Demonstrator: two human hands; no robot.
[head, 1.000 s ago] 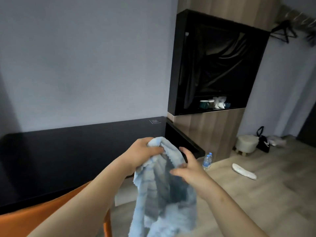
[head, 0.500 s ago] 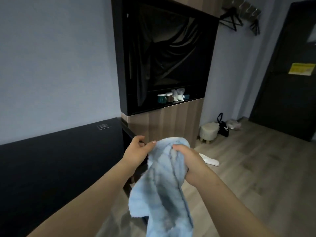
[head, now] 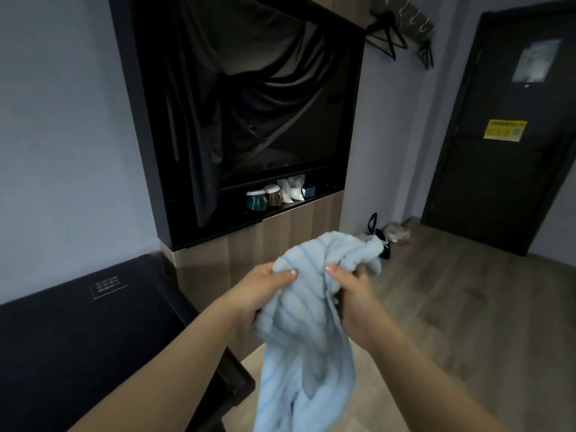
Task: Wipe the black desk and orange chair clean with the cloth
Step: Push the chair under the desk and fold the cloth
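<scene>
Fluffy ribbed terry cloth (head: 307,332), matt black desk (head: 78,332) top, wood-grain floor (head: 452,307), draped dark fabric (head: 249,98)

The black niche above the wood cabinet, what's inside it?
Inside the black niche a dark draped cloth hangs over most of the opening, hiding whatever is behind it. On its ledge stand a few small jars and white packets.

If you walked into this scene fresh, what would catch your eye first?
A light blue cloth bunched in mid-air, gripped by the left hand and right hand at centre. Behind it, a dark recessed niche with draped black fabric; the black desk lies lower left.
</scene>
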